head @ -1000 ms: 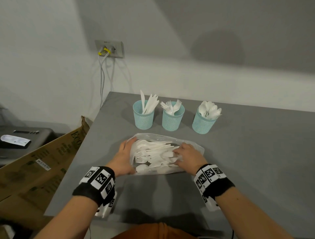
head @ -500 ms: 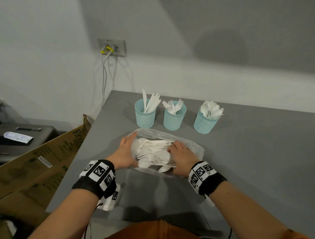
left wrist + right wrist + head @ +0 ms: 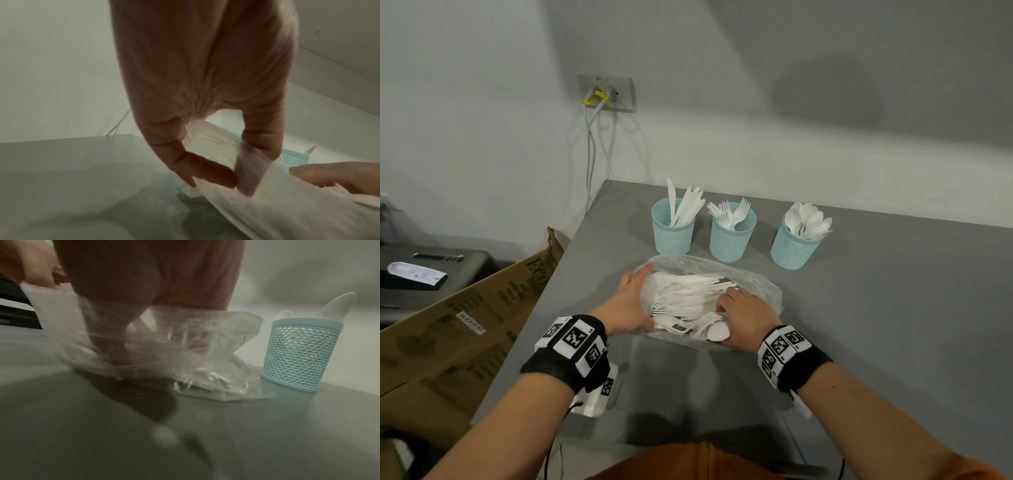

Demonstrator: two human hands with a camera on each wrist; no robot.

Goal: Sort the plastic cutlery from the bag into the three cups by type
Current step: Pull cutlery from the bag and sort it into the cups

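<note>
A clear plastic bag (image 3: 760,284) full of white plastic cutlery (image 3: 688,298) lies on the grey table (image 3: 893,325), its mouth facing me. My left hand (image 3: 640,291) holds the bag's left rim; in the left wrist view thumb and forefinger pinch the film (image 3: 236,180). My right hand (image 3: 736,308) is inside the bag with its fingers bent down onto the pile; whether they hold a piece is hidden. Behind the bag stand three teal mesh cups: knives (image 3: 673,229), forks (image 3: 732,236), spoons (image 3: 792,246).
A cardboard box (image 3: 465,325) leans against the table's left edge, with a black device (image 3: 424,270) beyond it. A wall socket (image 3: 606,92) with hanging cables sits above the table's far left corner. The spoon cup (image 3: 296,356) stands just right of the bag.
My right hand has slid left and further into the bag among the cutlery. My left hand has kept its hold and raised the bag's rim a little.
</note>
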